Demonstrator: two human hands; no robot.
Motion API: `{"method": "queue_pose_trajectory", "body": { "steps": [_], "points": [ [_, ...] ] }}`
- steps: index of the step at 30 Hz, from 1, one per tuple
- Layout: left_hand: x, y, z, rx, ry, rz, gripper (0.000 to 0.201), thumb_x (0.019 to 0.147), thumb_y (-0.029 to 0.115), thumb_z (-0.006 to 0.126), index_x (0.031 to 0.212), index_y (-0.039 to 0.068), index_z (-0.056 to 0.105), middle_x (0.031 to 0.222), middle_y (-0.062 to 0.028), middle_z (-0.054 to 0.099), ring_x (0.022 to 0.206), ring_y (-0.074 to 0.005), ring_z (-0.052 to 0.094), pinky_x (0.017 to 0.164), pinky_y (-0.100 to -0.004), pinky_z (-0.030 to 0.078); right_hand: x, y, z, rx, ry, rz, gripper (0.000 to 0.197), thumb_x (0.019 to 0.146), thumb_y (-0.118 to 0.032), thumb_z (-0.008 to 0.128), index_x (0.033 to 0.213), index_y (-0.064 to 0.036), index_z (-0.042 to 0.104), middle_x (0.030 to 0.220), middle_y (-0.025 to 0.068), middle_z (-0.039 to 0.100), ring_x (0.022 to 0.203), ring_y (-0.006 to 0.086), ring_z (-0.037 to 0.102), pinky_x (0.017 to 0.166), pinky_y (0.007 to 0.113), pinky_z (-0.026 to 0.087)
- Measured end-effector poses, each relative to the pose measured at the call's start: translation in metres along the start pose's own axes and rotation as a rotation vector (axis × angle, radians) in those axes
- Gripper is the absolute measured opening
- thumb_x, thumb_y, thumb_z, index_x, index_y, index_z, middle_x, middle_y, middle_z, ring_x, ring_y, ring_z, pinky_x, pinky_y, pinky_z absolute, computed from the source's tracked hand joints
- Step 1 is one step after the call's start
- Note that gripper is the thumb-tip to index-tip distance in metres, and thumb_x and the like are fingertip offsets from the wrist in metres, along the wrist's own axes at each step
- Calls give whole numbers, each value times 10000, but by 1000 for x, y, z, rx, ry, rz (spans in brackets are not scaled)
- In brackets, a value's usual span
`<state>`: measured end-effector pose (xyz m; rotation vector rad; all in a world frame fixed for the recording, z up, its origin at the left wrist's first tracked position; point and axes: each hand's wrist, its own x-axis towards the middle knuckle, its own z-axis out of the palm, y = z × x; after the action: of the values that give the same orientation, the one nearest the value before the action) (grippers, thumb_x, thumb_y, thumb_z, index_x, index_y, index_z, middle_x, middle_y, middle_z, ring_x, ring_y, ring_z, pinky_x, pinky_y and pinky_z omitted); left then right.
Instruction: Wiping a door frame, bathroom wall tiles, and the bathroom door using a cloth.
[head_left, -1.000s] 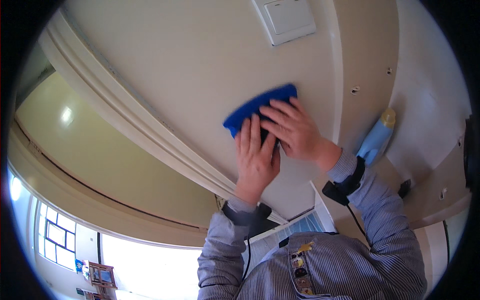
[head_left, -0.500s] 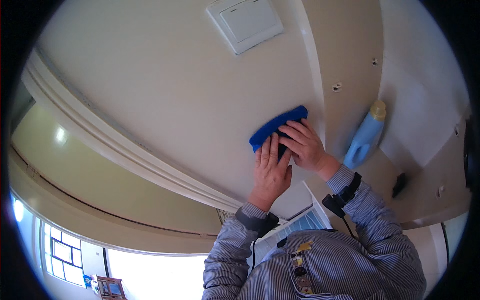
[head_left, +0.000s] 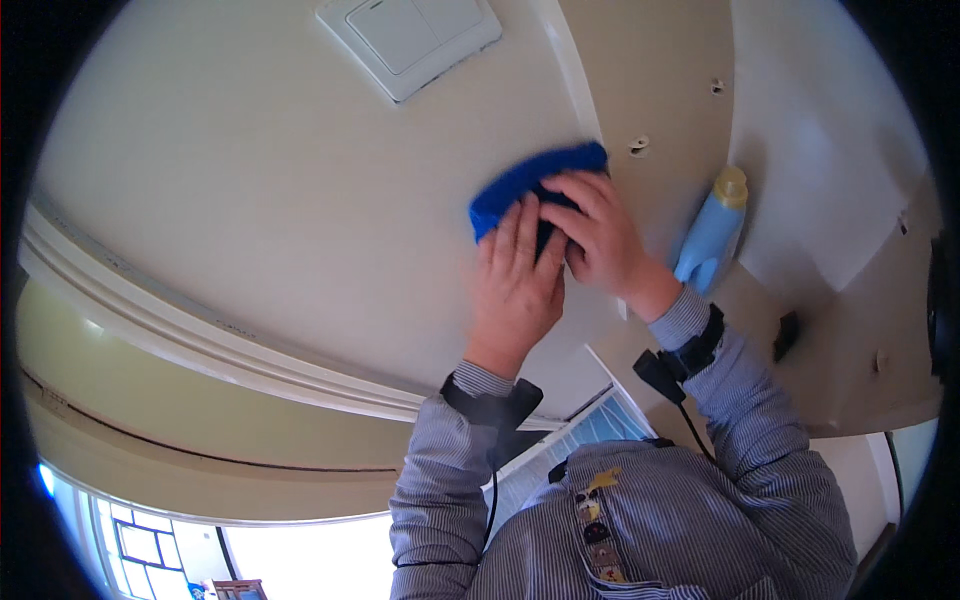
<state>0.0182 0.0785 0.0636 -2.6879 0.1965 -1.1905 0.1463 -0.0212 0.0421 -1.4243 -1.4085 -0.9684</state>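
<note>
A folded blue cloth (head_left: 535, 180) lies pressed against a cream wall (head_left: 330, 200), its right end reaching the wall's vertical edge. Both my hands are on it, side by side with their fingertips nearly meeting. My left hand (head_left: 517, 285) covers the cloth's lower left part with fingers stretched along it. My right hand (head_left: 607, 240) bears on the right part, fingers slightly bent. The cloth's underside and my fingertips' exact hold are partly hidden. Above the cloth is a white light switch (head_left: 410, 35).
Right of the wall edge, a light blue bottle (head_left: 712, 235) with a yellow cap stands in a beige recess with small wall fittings (head_left: 639, 147). A small dark object (head_left: 787, 335) is there too. White door trim (head_left: 200, 320) curves along the left. A barred window (head_left: 145, 545) shows lower left.
My hands and the blue cloth have slid up the wall and toward its right edge. The whole view has shifted, so the switch and bottle appear further left and higher.
</note>
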Motion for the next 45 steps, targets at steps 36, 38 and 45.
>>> {"method": "queue_pose_trajectory", "body": {
  "steps": [36, 38, 45],
  "points": [
    [-199, -36, -92, -67, -503, 97, 384, 702, 130, 629, 1082, 75, 607, 1314, -204, 454, 1263, -326, 390, 1035, -506, 272, -112, -216, 123, 157, -33, 603, 375, 612, -121, 696, 961, -91, 561, 977, 117, 542, 927, 320, 536, 736, 404, 493],
    [-192, -32, -83, -40, -483, 108, 388, 710, 130, 624, 1094, 77, 605, 1322, -208, 446, 1267, -326, 385, 1036, -504, 270, -108, -203, 115, 110, -46, 583, 375, 615, -127, 696, 964, -94, 563, 978, 113, 543, 929, 317, 537, 734, 402, 497],
    [-137, -12, -30, -149, -426, 103, 378, 717, 130, 622, 1088, 66, 606, 1340, -210, 427, 1291, -326, 354, 1051, -501, 250, -109, -139, 82, -2, -66, 620, 365, 626, -112, 685, 970, -96, 564, 1034, 124, 549, 986, 335, 532, 808, 408, 490]
  ]
}}
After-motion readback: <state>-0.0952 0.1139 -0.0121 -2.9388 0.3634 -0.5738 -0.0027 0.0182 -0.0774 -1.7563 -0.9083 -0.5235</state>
